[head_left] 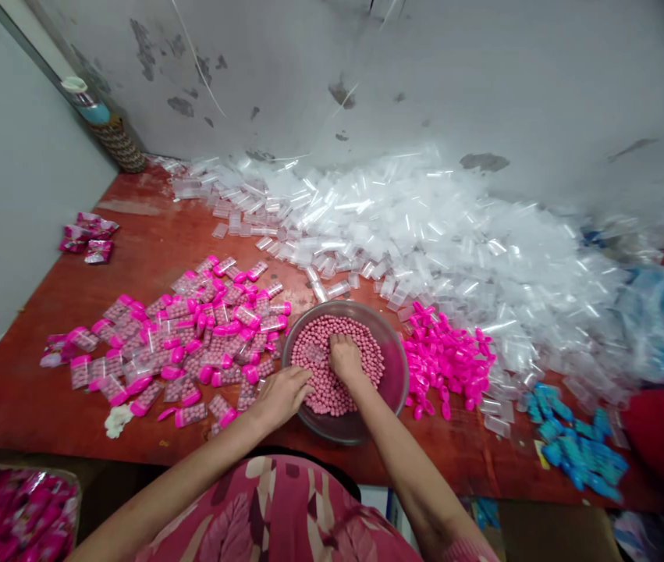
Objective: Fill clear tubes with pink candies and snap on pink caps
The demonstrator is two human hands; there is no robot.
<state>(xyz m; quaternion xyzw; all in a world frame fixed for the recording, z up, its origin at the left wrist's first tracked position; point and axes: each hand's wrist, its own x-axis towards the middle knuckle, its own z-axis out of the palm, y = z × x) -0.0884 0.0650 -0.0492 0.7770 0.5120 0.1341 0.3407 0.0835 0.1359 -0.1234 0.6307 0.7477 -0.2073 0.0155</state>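
While the right hand sits in round pink beads, left hand at round grey bowl, can't tell if fingers grip anything

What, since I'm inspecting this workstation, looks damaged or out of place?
The wall behind the table looks damaged, marked by dark, ragged patches. A crumpled white wad also seems out of place, lying beside the pink-capped containers. I see no loose pink balls outside the bowl.

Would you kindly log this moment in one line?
right hand: in round pink beads | left hand: at left rim of round grey bowl
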